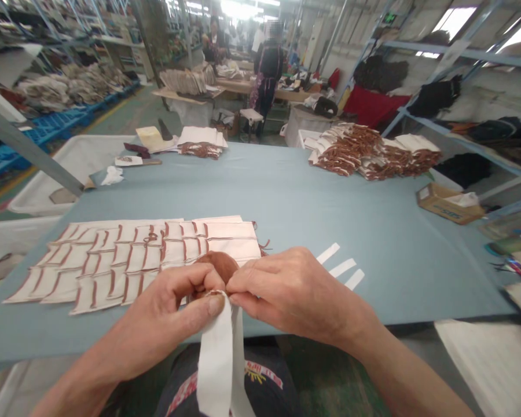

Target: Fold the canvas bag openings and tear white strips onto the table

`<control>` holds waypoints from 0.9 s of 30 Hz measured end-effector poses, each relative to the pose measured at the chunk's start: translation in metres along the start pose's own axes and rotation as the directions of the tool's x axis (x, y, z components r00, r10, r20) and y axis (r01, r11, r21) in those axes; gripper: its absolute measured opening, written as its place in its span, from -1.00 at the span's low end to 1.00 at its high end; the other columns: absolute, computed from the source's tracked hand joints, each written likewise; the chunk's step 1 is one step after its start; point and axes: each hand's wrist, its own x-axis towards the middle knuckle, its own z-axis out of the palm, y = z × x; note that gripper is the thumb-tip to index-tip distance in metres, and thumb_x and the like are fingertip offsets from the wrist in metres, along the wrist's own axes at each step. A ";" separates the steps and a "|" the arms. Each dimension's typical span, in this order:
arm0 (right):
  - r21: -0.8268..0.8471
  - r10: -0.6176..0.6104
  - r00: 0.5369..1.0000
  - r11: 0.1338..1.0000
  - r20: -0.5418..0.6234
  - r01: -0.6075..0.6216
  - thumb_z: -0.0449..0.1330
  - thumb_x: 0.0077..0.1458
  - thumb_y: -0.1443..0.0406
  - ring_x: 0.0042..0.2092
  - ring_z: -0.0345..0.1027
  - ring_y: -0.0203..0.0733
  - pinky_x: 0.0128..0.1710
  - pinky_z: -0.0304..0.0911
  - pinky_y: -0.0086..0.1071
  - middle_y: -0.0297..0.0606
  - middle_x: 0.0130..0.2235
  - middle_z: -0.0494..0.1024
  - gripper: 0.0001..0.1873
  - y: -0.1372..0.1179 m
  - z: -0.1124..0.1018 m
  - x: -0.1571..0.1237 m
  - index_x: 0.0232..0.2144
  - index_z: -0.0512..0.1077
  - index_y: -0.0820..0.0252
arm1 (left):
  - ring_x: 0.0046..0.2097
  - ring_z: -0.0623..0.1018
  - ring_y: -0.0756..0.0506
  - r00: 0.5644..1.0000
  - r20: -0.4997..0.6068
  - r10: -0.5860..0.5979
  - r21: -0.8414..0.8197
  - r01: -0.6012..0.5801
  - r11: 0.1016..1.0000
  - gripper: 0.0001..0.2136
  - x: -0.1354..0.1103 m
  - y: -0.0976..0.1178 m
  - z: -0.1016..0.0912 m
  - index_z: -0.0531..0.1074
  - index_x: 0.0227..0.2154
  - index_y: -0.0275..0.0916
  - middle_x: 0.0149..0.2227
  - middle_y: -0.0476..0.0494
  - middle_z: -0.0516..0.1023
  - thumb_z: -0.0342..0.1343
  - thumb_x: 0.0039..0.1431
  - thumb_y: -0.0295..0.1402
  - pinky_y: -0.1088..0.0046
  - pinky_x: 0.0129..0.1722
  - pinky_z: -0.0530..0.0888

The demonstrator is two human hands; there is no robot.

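Note:
Close in front of me, my left hand [189, 304] pinches the top of a white fabric strip [216, 362] between thumb and fingers. The strip hangs down over the table's front edge. My right hand [282, 286] is closed, its fingertips pressed together at the strip's top edge beside my left thumb. Just what the right fingertips grip is hidden. A rounded brown piece [220, 263] shows behind the fingers, joined to the strip as far as I can see. Overlapping rows of white fabric pieces with brown edging [125, 258] lie on the table to the left.
Three short white strips [342, 267] lie right of my hands on the blue-grey table [278, 197]. Stacks of brown-fringed white pieces [373, 152] and a smaller stack [202, 141] stand along the back. A cardboard box [449, 202] sits at the right edge. People stand farther off.

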 end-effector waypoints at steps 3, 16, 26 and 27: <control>-0.106 -0.004 1.000 0.994 0.027 0.007 0.18 0.42 0.31 -0.37 0.52 -0.26 -0.41 0.16 -0.40 -0.36 -0.37 0.70 -0.74 -0.004 -0.002 0.000 -0.35 0.56 0.09 | -0.41 0.32 -0.03 1.000 -0.007 -0.014 0.010 0.014 1.000 -0.74 0.001 -0.006 0.000 0.39 -0.50 -0.17 -0.47 0.06 0.35 0.16 0.25 -0.16 0.51 -0.44 0.28; -0.170 -0.031 0.990 0.985 -0.138 0.007 0.10 0.28 0.44 -0.46 0.46 -0.24 -0.47 0.06 -0.33 -0.34 -0.48 0.62 -0.73 0.001 0.020 0.002 -0.45 0.49 0.15 | -0.46 0.20 0.01 0.999 0.035 0.021 -0.021 -0.020 1.000 -0.75 0.010 -0.012 0.001 0.33 -0.51 -0.16 -0.51 0.12 0.24 0.14 0.25 -0.21 0.50 -0.50 0.16; 0.212 0.069 0.998 0.975 -0.004 -0.066 0.13 0.18 0.44 -0.49 0.32 -0.33 -0.42 0.07 -0.44 -0.40 -0.48 0.50 -0.86 0.010 0.023 0.010 -0.35 0.48 0.20 | -0.50 0.13 0.04 1.000 0.015 -0.016 -0.023 0.016 1.000 -0.76 0.008 -0.025 -0.003 0.26 -0.51 -0.14 -0.53 0.17 0.16 0.12 0.20 -0.19 0.51 -0.56 0.11; 0.246 0.079 0.997 0.966 0.017 -0.081 0.14 0.17 0.44 -0.48 0.31 -0.34 -0.42 0.06 -0.45 -0.41 -0.48 0.49 -0.88 0.009 0.023 0.011 -0.35 0.47 0.20 | -0.50 0.12 0.04 1.000 0.010 -0.011 -0.027 0.011 1.000 -0.76 0.007 -0.028 -0.004 0.25 -0.51 -0.14 -0.53 0.18 0.14 0.12 0.20 -0.20 0.51 -0.56 0.10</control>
